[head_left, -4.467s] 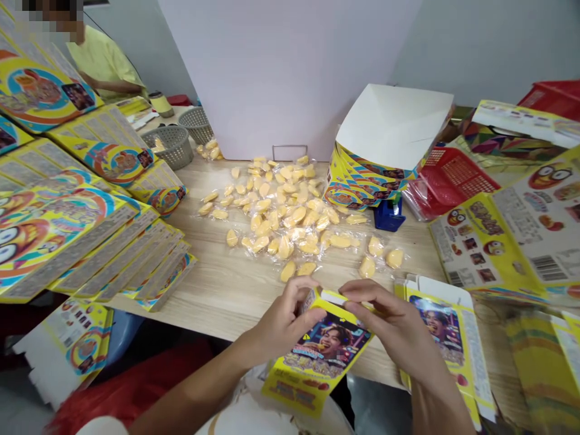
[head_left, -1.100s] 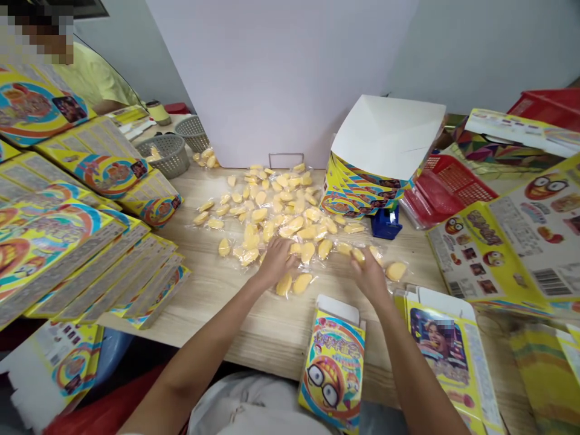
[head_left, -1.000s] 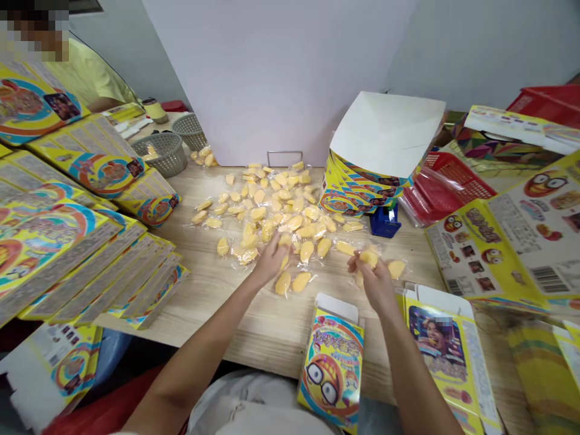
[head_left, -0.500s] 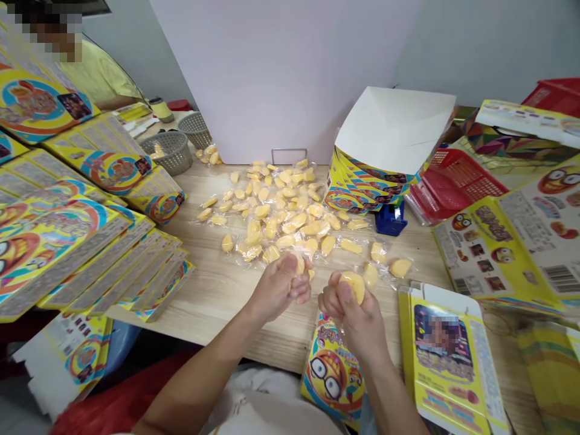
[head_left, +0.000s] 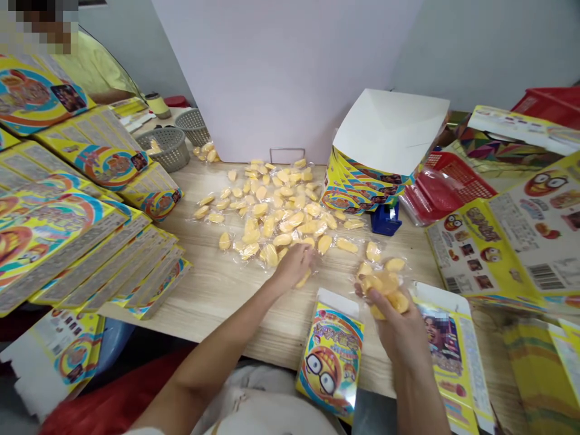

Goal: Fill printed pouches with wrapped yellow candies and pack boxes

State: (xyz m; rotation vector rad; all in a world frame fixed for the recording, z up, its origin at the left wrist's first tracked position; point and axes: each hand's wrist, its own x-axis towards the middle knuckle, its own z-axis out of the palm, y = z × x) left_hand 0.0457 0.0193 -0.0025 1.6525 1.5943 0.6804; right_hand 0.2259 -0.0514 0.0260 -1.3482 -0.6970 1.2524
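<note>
So on the far left there's a pile of printed boxes, then two grey baskets: the front basket has a few wrapped yellow bits in it, can't tell about the back basket. The loose pile of wrapped pieces sits mid-tabletop. Left hand held a piece half a second ago; now it's at the pile's near edge, fingers too blurry to say if they've got anything. The upright-flapped carton is at the near edge, insides hidden. Right hand has its fingers clamped on a clump of pieces, more than before, so I'd say gathering's moving along. Far right, a red basket with clear plastic against it.
</note>
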